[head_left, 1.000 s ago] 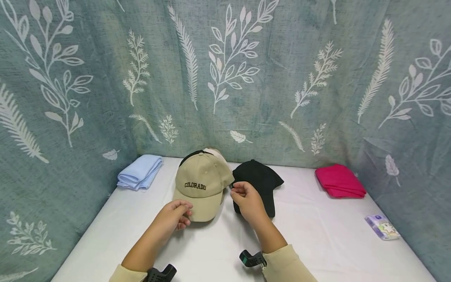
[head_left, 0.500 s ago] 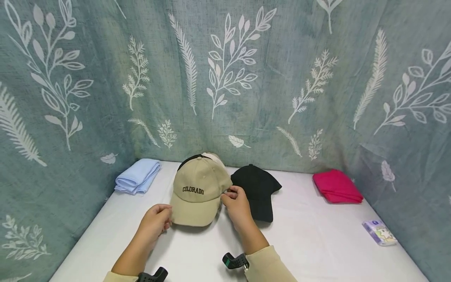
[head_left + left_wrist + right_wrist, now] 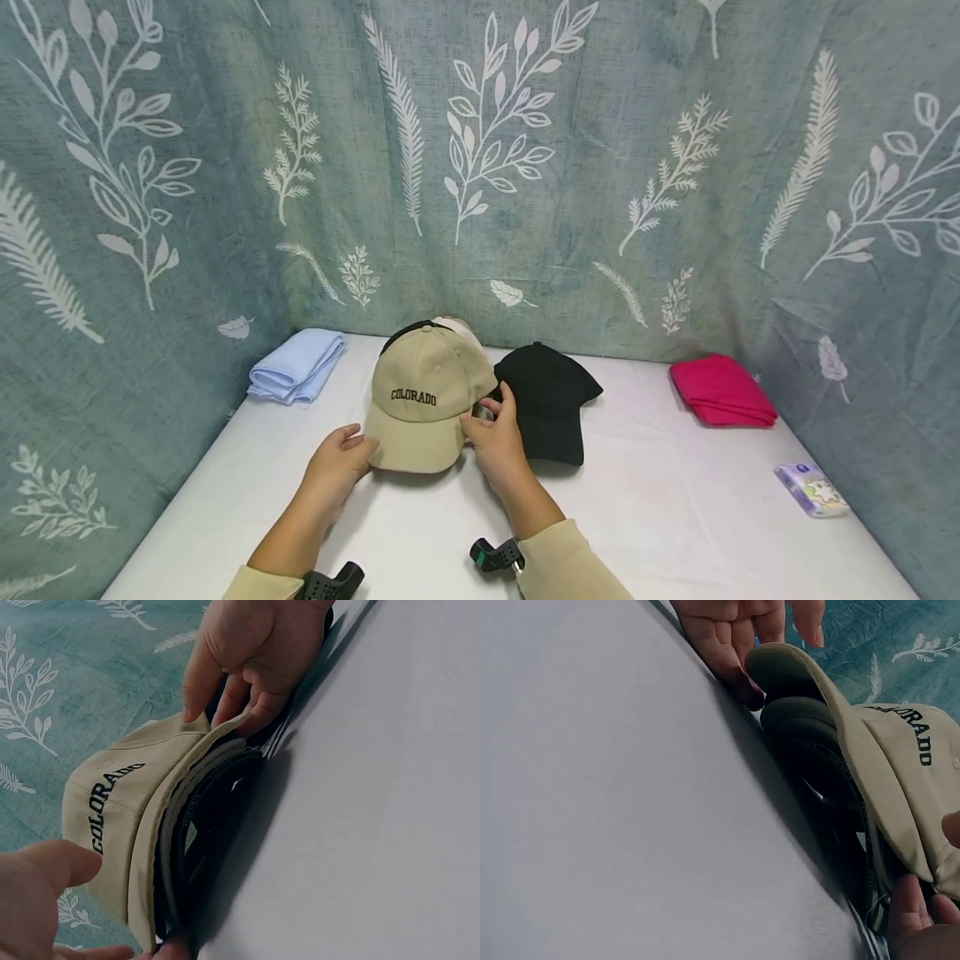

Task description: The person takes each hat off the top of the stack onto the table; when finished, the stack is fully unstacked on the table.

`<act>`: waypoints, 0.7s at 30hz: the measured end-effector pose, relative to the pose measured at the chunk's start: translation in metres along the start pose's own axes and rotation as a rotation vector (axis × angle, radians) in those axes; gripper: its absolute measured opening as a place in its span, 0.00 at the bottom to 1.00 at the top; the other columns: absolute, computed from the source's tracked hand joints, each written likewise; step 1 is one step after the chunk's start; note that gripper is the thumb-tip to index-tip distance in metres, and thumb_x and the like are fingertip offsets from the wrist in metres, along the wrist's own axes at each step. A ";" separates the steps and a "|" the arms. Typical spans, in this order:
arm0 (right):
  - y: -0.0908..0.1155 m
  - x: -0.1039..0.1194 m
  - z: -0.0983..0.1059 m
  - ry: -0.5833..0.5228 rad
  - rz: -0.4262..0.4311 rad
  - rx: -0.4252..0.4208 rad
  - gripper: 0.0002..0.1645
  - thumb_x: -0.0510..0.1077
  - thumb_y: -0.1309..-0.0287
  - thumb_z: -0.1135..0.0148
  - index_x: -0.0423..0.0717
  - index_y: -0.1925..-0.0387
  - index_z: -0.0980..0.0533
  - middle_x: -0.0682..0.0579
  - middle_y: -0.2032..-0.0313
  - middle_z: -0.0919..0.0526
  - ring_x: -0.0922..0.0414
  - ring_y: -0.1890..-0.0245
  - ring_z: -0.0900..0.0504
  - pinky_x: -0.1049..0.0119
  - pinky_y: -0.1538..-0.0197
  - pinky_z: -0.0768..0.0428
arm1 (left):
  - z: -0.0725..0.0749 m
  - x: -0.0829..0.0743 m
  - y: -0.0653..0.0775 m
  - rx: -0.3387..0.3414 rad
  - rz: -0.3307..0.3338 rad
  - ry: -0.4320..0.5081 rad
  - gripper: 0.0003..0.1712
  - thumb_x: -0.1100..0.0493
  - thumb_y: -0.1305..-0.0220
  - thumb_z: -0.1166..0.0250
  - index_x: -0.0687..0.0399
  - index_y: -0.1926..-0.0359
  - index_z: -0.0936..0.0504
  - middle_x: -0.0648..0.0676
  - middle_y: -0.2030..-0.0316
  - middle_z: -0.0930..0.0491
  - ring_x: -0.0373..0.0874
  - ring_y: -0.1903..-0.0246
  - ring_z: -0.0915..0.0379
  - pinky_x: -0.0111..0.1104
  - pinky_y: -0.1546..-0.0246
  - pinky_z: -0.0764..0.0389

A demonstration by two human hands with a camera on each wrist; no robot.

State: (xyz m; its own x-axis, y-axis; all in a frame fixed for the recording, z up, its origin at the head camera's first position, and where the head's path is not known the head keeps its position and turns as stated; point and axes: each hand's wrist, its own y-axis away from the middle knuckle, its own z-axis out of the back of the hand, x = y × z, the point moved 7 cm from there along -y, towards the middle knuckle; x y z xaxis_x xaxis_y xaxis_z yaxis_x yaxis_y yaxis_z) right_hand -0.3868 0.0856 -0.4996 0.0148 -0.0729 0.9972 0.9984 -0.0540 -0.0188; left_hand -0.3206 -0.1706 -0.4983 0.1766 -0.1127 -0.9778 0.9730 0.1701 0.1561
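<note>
A beige baseball cap (image 3: 416, 392) with COLORADO in dark letters fronts a stack of caps, its brim toward me. Dark brims (image 3: 184, 810) show close beneath its brim. At the brim's left corner is my left hand (image 3: 333, 467); its thumb stands apart from the cap, and its fingers reach low beside the brim (image 3: 787, 667). My right hand (image 3: 497, 442) holds the cap's right side, thumb on the front and fingers behind the edge (image 3: 251, 712). A black cap (image 3: 543, 408) sits just right of that hand.
A folded light blue cloth (image 3: 296, 367) lies at the back left of the white table (image 3: 660, 517). Toward the right are a folded red cloth (image 3: 723, 390) and a small purple-and-white packet (image 3: 812, 490). A patterned green curtain (image 3: 570, 192) borders the back and sides.
My left hand has moved left from in front of the brim to its left corner. My right hand came left from the black cap to the beige cap; its thumb and index finger have since spread.
</note>
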 end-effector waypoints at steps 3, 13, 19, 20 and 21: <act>0.000 0.000 0.000 -0.014 0.006 0.000 0.59 0.43 0.34 0.31 0.56 0.16 0.59 0.44 0.34 0.30 0.53 0.49 0.19 0.66 0.55 0.18 | -0.001 0.001 0.000 0.003 0.003 -0.029 0.40 0.57 0.26 0.38 0.74 0.24 0.43 0.75 0.31 0.32 0.66 0.32 0.30 0.51 0.31 0.25; 0.001 -0.001 0.001 -0.093 0.001 -0.002 0.53 0.41 0.30 0.35 0.53 0.16 0.56 0.40 0.37 0.32 0.58 0.57 0.21 0.63 0.55 0.19 | -0.001 0.001 0.000 -0.004 -0.021 -0.090 0.40 0.59 0.27 0.35 0.71 0.23 0.41 0.73 0.33 0.31 0.65 0.34 0.30 0.52 0.35 0.24; 0.004 -0.001 -0.001 -0.112 0.016 -0.002 0.49 0.40 0.30 0.35 0.51 0.18 0.50 0.42 0.42 0.31 0.58 0.58 0.21 0.68 0.56 0.19 | 0.001 0.000 0.000 -0.023 -0.022 -0.122 0.39 0.61 0.29 0.35 0.69 0.23 0.40 0.70 0.35 0.31 0.62 0.37 0.30 0.47 0.39 0.23; 0.005 -0.001 -0.001 -0.116 0.024 -0.002 0.48 0.40 0.30 0.35 0.51 0.18 0.49 0.42 0.42 0.31 0.58 0.59 0.21 0.69 0.57 0.20 | 0.002 -0.001 0.000 -0.028 -0.021 -0.130 0.39 0.61 0.29 0.35 0.68 0.24 0.40 0.70 0.35 0.31 0.61 0.37 0.30 0.46 0.40 0.22; 0.005 -0.001 -0.002 -0.124 0.031 -0.003 0.47 0.39 0.30 0.35 0.50 0.19 0.48 0.42 0.43 0.31 0.58 0.59 0.21 0.70 0.58 0.20 | 0.003 -0.001 0.000 -0.035 -0.020 -0.142 0.38 0.62 0.29 0.36 0.68 0.24 0.40 0.69 0.36 0.31 0.60 0.38 0.30 0.44 0.41 0.22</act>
State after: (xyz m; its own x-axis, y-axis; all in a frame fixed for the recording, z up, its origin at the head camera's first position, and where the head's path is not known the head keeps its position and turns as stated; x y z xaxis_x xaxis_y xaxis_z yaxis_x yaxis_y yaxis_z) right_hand -0.3818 0.0836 -0.5005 0.0525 0.0496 0.9974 0.9972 -0.0563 -0.0497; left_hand -0.3203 -0.1732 -0.4970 0.1784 -0.2532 -0.9508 0.9712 0.2002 0.1289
